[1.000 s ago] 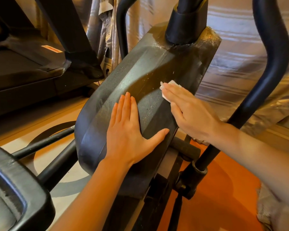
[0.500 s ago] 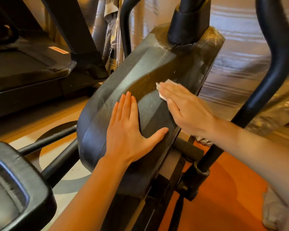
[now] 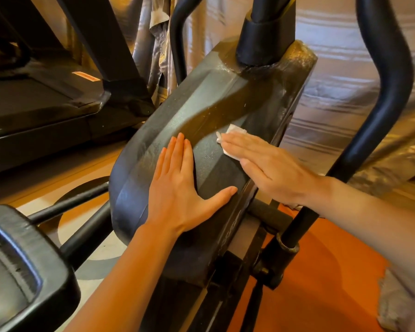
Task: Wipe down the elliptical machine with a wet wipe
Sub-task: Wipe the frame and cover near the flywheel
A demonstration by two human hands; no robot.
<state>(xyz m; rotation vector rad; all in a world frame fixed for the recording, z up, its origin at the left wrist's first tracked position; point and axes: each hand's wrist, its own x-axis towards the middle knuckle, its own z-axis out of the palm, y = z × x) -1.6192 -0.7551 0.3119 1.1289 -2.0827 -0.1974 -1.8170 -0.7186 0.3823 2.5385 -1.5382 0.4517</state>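
Observation:
The elliptical machine's dark plastic housing (image 3: 201, 111) fills the middle of the view, dusty with a darker wiped streak across it. My left hand (image 3: 177, 188) lies flat on its lower part, fingers together and thumb spread, holding nothing. My right hand (image 3: 266, 164) presses a small white wet wipe (image 3: 233, 133) flat against the housing's right side; only the wipe's edges show beyond the fingertips. A black post (image 3: 266, 34) rises from the top of the housing.
A curved black handle bar (image 3: 379, 104) runs down the right to a pivot (image 3: 283, 255). A foot pedal (image 3: 22, 271) sits at the lower left. A treadmill (image 3: 46, 99) stands at the left. Plastic sheeting (image 3: 333, 68) hangs behind. The floor (image 3: 321, 283) is orange.
My right hand has slid the wipe a little to the right and flattened more along the housing's edge. My left hand has stayed in place.

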